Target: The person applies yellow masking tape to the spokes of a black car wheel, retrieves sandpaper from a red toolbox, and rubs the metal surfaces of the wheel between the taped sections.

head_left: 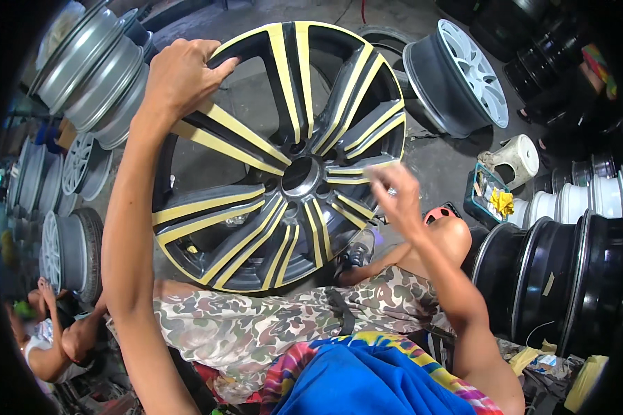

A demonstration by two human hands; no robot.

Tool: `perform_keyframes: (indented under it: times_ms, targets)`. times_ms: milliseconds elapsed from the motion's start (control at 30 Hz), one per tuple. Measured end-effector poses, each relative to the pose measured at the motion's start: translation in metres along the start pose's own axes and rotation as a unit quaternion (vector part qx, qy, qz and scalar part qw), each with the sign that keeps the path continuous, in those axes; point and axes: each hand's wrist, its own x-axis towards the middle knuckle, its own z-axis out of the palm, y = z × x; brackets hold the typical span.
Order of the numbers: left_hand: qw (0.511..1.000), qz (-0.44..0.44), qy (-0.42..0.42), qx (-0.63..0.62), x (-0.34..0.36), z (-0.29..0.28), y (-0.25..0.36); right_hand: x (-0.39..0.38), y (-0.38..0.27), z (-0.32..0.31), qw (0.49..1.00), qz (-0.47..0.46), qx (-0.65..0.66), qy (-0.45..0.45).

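A large black alloy wheel [303, 176] leans tilted in front of me, its spoke faces and outer lip covered in pale yellow strips that look like masking tape. At its upper left, my left hand [185, 77] is closed around the rim, thumb over the edge. My right hand [398, 195] is at the wheel's right side, close to the taped spoke ends. Its fingers are bent together and slightly blurred; whatever they may hold is too small to make out. My legs in camouflage shorts [228, 325] lie below the wheel.
Silver wheels [94, 76] are stacked at the left, and a silver wheel [457, 79] stands at the upper right. Black rims [543, 283] line the right side. A white plastic stool [515, 159] is beside a teal basket [488, 197]. Another person [56, 339] sits at the lower left.
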Motion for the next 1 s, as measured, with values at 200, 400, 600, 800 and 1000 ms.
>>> perform_keyframes:
  times_ms: [200,400,600,800,1000]
  targets:
    - [0.999,-0.032,0.015,-0.041,-0.012,-0.003,0.008,0.079,0.004,-0.027,0.992,-0.085,-0.096,0.022]
    - [0.999,-0.032,0.011,-0.019,-0.011,-0.006,0.01,0.095,0.041,-0.024,0.98,-0.126,-0.155,0.012]
    - [0.997,-0.038,0.02,-0.069,-0.013,-0.002,0.009,0.092,0.041,-0.017,0.999,0.033,-0.022,0.001]
    - [0.996,-0.031,0.01,-0.087,-0.015,-0.003,0.008,0.089,0.064,-0.001,0.957,0.209,0.199,-0.009]
    - [0.995,-0.031,0.025,-0.087,-0.014,-0.002,0.003,0.092,0.048,0.008,0.982,0.152,0.094,0.06]
